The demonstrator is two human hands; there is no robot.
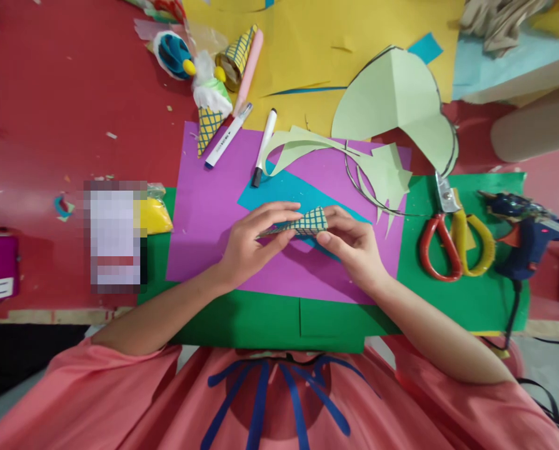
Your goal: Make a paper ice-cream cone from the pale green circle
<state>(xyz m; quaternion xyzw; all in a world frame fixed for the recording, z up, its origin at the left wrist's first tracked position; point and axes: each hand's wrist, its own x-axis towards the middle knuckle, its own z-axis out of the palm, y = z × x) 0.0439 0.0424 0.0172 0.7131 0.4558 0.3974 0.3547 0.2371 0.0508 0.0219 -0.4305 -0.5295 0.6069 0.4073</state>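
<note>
A small piece of yellow-green paper with a dark grid pattern [307, 222], partly rolled into a cone, is held between both hands over a purple sheet [204, 212]. My left hand [254, 240] pinches its left side with fingers stretched along it. Pressed on its right end is my right hand [352, 244], fingers closed around the paper. A blue paper piece [279, 190] lies just beyond the hands.
Red and yellow scissors [453, 240] and a blue glue gun [526, 234] lie right on a green sheet [448, 300]. Two markers [264, 147], finished paper ice-cream cones [209, 119], pale green offcuts [396, 100] and yellow paper [307, 37] lie beyond. A blurred box [115, 237] stands left.
</note>
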